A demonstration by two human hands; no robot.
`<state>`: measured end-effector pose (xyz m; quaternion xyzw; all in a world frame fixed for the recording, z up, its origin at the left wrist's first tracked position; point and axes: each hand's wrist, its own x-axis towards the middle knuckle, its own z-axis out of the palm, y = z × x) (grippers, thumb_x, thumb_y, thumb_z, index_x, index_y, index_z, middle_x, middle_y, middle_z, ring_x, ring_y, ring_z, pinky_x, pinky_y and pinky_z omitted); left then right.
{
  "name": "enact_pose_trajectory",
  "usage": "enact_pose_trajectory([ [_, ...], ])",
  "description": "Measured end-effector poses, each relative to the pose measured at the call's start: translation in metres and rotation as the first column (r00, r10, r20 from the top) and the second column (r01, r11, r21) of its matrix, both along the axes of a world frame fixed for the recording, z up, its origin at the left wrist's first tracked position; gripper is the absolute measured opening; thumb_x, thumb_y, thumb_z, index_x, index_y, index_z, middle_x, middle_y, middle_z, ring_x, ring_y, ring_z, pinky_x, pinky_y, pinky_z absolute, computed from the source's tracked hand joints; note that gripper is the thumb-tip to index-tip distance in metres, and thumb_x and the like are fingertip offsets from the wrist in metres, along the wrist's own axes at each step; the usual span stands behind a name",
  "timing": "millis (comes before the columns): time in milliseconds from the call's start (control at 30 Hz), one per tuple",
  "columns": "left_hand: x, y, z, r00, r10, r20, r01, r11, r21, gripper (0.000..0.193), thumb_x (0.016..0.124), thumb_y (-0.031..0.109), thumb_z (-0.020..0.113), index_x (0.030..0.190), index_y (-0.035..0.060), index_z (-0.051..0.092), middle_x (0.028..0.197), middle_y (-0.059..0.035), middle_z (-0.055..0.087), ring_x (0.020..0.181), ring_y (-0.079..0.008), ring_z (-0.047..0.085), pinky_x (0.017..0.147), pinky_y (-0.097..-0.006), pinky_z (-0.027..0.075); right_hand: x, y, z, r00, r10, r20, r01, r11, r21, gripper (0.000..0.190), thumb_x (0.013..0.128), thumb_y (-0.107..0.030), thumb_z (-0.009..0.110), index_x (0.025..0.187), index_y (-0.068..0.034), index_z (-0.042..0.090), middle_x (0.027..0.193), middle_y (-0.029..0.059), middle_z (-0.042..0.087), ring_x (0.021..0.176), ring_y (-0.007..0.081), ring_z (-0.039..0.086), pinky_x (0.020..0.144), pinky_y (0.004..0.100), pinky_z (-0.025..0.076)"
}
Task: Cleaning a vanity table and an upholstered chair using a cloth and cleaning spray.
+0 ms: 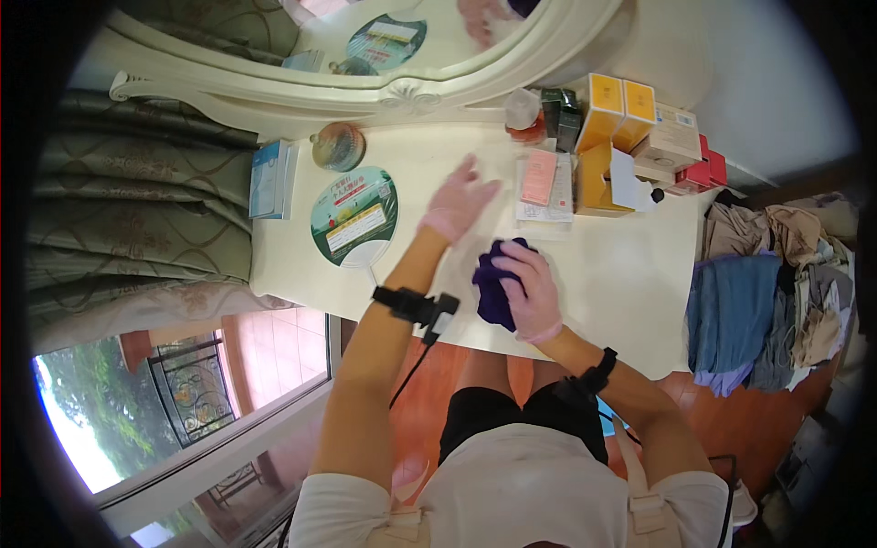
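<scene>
Both of my hands wear thin translucent gloves over a cream dressing table (616, 288). My right hand (531, 291) rests on a crumpled dark purple cloth (495, 294) near the table's front edge, its fingers bent over the cloth. Further back and to the left, my left hand (460, 200) hovers with fingers apart and holds nothing. A round green hand fan (354, 218) with printing lies to the left of it. Right of my left hand are a pink packet (539, 178) and flat clear-wrapped packets (558, 209).
A ribbed glass jar (338, 147) and upright booklets (268, 181) stand at the left. Yellow boxes (603, 113), an open gold box (595, 181), red boxes (699, 168) and an amber bottle (526, 123) crowd the back right. Behind is a framed mirror (411, 96); folded clothes (733, 308) lie right.
</scene>
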<state>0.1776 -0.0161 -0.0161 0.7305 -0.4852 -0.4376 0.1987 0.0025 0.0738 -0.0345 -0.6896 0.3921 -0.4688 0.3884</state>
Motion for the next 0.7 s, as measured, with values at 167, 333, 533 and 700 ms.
enact_pose_trajectory([
  [167, 0.075, 0.101, -0.016, 0.654, 0.304, 0.693, -0.126, 0.947, -0.296, 0.083, 0.069, 0.026, 0.074, 0.137, 0.0098, 0.031, 0.131, -0.0245, 0.037, 0.121, -0.0391, 0.038, 0.099, -0.0435, 0.035, 0.072, -0.012, 0.016, 0.855, 0.055, -0.516, -0.041, 0.998, 0.039, 0.056, 0.073, -0.024, 0.068, 0.124, -0.014, 0.049, 0.139, 0.0116, 0.033, 0.124, 0.0428, 0.03, 0.103, 0.0523, 0.026],
  [333, 0.115, 0.191, -0.039, 0.643, 0.373, 0.669, -0.297, 0.926, -0.232, 0.08, 0.075, 0.011, 0.061, 0.142, 0.011, 0.016, 0.127, -0.0232, 0.036, 0.114, -0.0401, 0.043, 0.091, -0.0437, 0.042, 0.123, -0.034, -0.027, 0.696, 0.034, -0.718, -0.059, 0.998, -0.01, 0.044, 0.078, -0.028, 0.063, 0.119, -0.015, 0.052, 0.137, 0.0114, 0.036, 0.122, 0.0403, 0.034, 0.101, 0.0492, 0.029],
  [533, 0.155, 0.201, -0.021, 0.715, 0.276, 0.642, -0.378, 0.926, 0.023, 0.082, 0.077, 0.005, 0.052, 0.144, 0.0144, 0.006, 0.125, -0.0244, 0.035, 0.096, -0.0396, 0.056, 0.077, -0.0431, 0.051, 0.21, -0.146, -0.03, 0.477, -0.331, -0.814, 0.488, 0.87, -0.067, 0.046, 0.08, -0.025, 0.058, 0.123, -0.011, 0.049, 0.134, 0.0133, 0.041, 0.122, 0.0371, 0.036, 0.102, 0.0447, 0.029],
  [700, 0.209, 0.241, -0.02, 0.693, 0.525, 0.494, -0.484, 0.847, -0.221, 0.077, 0.074, -0.003, 0.05, 0.143, 0.0122, 0.02, 0.12, -0.0139, 0.041, 0.077, -0.0233, 0.055, 0.071, -0.0342, 0.049, 0.268, -0.107, -0.041, 0.726, -0.085, -0.683, 0.023, 0.995, -0.099, 0.044, 0.077, -0.023, 0.061, 0.118, -0.011, 0.054, 0.131, 0.0127, 0.044, 0.122, 0.0345, 0.038, 0.103, 0.0426, 0.029],
])
